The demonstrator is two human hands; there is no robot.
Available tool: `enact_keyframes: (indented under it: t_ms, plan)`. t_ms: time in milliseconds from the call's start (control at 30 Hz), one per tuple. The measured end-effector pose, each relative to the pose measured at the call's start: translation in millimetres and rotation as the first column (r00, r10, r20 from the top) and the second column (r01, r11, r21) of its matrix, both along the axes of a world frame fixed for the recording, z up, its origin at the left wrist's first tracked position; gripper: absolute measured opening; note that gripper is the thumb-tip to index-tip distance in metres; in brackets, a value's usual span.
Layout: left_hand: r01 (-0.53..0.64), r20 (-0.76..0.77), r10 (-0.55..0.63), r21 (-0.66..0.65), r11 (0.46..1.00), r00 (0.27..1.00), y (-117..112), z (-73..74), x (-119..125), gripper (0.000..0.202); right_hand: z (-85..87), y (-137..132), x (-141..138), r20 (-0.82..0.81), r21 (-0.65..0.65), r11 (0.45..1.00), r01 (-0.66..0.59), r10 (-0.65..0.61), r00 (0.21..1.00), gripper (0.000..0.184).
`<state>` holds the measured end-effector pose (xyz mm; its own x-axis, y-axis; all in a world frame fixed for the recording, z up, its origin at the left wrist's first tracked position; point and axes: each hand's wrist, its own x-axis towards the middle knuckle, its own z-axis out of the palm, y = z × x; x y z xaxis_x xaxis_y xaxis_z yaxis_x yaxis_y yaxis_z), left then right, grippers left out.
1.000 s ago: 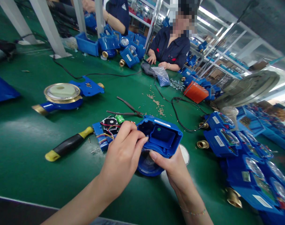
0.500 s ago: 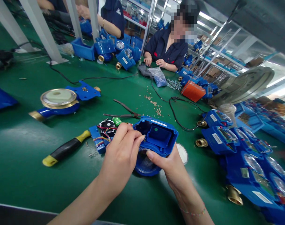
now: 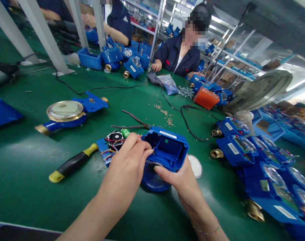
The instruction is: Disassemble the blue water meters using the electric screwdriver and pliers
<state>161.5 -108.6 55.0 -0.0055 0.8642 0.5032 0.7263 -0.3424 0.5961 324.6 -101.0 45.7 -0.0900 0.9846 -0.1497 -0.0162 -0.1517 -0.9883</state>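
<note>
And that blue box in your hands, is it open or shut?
Open. The blue box has no cover on it, so you can see the hollow inside, and your left hand and right hand are at its sides.

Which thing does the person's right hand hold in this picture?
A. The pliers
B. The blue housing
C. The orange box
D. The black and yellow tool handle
B. The right hand wraps under the open blue housing, with its thumb against the round clear face.
</note>
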Motion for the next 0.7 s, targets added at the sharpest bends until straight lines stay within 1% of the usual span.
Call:
enact_keyframes:
  t_ms: [100, 167, 233, 333, 400, 500, 600, 700]
  plan:
    - [0.000, -0.047, -0.003, -0.073, 0.997, 0.999, -2.4, 2.1, -4.1, 0.018, -1.1, 0.7, 1.5, 0.029, 0.017, 1.000, -0.014, 0.014, 0.999, 0.089]
    - [-0.003, -0.067, -0.003, -0.101, 0.995, 0.998, -2.9, 1.9, -4.7, 0.019, -1.3, 0.7, 2.6, 0.031, 0.015, 0.999, -0.028, 0.028, 0.999, 0.090]
    - [0.023, -0.065, -0.030, -0.109, 0.994, 0.997, -2.1, 0.9, -4.0, 0.020, -0.8, 0.3, 3.3, 0.019, 0.010, 1.000, -0.025, 0.025, 0.999, 0.088]
    - [0.076, -0.045, -0.079, -0.059, 0.995, 0.996, -0.6, -1.7, -1.7, 0.019, 0.2, -0.2, 4.0, 0.018, 0.019, 1.000, 0.000, -0.001, 1.000, 0.086]
    - [0.076, -0.045, -0.076, 0.000, 0.997, 0.996, -0.8, -3.4, -0.1, 0.016, 0.7, -0.1, 4.2, 0.016, 0.012, 1.000, 0.006, -0.006, 1.000, 0.087]
    - [0.069, -0.044, -0.066, 0.070, 0.995, 0.997, -2.2, -3.6, 1.3, 0.012, 0.4, 0.7, 4.7, -0.041, -0.026, 1.000, -0.010, 0.009, 0.999, 0.087]
    - [0.106, 0.008, -0.107, 0.059, 0.993, 0.994, -2.9, -0.8, 0.5, 0.012, -0.6, 1.8, 5.1, -0.084, -0.069, 0.997, -0.027, 0.021, 0.996, 0.086]
    - [0.142, 0.062, -0.144, 0.040, 0.989, 0.988, -2.6, 1.0, -1.4, 0.014, -0.9, 2.8, 5.3, -0.102, -0.077, 0.997, -0.025, 0.017, 0.995, 0.084]
